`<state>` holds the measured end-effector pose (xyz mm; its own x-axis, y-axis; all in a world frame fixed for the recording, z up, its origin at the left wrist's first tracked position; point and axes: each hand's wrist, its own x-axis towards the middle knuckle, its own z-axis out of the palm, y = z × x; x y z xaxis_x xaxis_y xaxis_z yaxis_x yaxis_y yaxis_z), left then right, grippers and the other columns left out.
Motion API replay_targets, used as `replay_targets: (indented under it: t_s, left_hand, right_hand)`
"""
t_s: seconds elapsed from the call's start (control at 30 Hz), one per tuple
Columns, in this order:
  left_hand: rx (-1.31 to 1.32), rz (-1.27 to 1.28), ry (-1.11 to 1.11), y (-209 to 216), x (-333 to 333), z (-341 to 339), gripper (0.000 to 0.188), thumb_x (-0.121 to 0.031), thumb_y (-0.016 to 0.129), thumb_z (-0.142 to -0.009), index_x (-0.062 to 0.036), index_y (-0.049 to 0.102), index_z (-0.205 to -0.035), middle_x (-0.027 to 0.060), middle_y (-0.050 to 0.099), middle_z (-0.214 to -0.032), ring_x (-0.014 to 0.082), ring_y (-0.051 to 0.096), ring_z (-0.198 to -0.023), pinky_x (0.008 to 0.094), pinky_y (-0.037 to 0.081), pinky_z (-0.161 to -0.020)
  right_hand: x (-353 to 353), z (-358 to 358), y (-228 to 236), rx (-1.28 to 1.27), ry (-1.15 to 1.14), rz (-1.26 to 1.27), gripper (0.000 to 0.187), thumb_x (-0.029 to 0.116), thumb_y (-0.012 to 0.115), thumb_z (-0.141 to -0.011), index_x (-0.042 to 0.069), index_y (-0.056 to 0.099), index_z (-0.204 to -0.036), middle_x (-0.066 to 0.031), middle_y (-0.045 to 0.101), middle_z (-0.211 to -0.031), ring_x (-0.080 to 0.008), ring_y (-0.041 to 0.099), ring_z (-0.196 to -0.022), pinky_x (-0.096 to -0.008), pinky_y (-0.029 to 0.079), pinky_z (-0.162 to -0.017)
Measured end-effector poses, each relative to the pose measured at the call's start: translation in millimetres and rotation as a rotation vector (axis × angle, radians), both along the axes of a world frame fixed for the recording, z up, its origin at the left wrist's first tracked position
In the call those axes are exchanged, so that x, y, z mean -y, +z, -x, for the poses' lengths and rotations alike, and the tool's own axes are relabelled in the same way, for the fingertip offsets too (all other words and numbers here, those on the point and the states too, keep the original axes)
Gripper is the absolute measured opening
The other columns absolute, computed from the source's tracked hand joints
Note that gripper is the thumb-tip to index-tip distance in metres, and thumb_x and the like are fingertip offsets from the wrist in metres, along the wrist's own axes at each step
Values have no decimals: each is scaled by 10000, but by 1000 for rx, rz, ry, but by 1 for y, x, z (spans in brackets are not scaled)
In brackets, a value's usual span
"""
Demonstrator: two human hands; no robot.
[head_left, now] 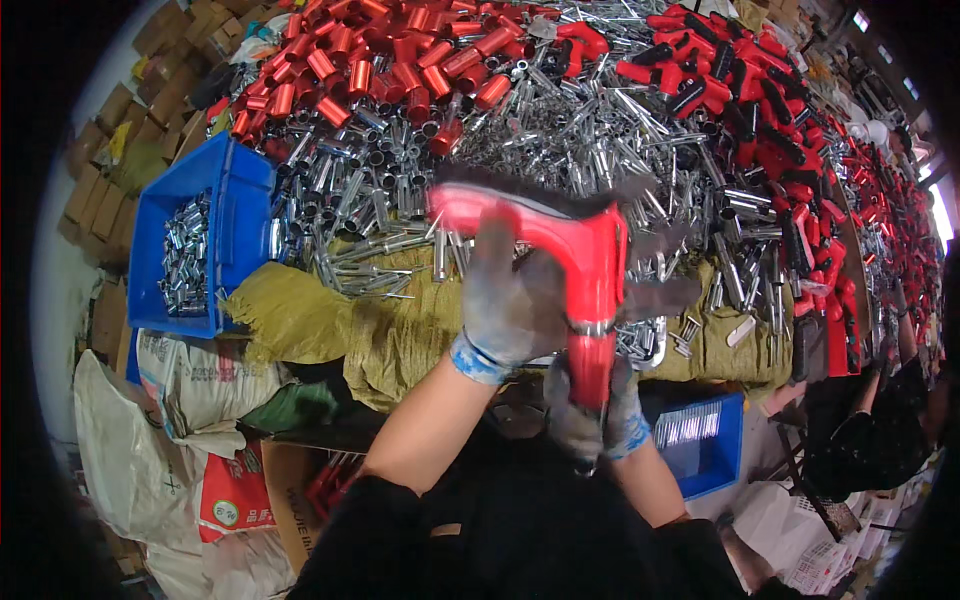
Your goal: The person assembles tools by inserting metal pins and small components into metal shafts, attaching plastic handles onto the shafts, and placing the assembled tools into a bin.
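Note:
A red and black pistol-shaped tool (590, 245) is held up in front of me, slightly blurred, its grip pointing left and its red tube downward. My left hand (515, 305), in a grey-stained glove with a blue-patterned cuff, holds it; the thumb lies over the grip and dark fingers extend behind the body to the right. Around the lower red tube is my right hand (575, 420), gloved alike and closed. Part of its fingers is hidden by the tube. Behind the tool lies a heap of silver metal parts (560, 130).
Red metal tubes (405, 75) pile up at the back, red and black handles (745, 85) at the right. A blue bin (245, 190) of small metal fittings stands left. Another blue bin (715, 460) sits below right. Yellow woven sacking (400, 345) covers the near edge. A co-worker's arm (870, 390) shows at far right.

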<state>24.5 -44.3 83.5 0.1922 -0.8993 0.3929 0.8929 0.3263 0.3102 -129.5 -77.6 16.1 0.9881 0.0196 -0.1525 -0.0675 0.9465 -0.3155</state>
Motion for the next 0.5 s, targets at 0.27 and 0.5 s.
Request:
replay_targets:
  t_s: [0.27, 0.5]
  left_hand:
    - [586, -455, 395, -11, 8, -35, 612, -418, 620, -844, 25, 468, -1239, 136, 622, -925, 159, 608, -654, 314, 518, -659]
    - [780, -735, 768, 23, 5, -18, 426, -291, 693, -775, 32, 615, -1041, 71, 628, -739, 104, 577, -580, 238, 492, -542]
  right_hand:
    - [11, -11, 17, -236, 20, 761, 304, 217, 688, -776, 31, 566, -984, -76, 568, -715, -103, 506, -498, -276, 433, -474]
    - [10, -22, 17, -232, -363, 1627, 353, 219, 760, -701, 15, 584, -929, -63, 580, -718, -138, 528, -521, -281, 461, -506]
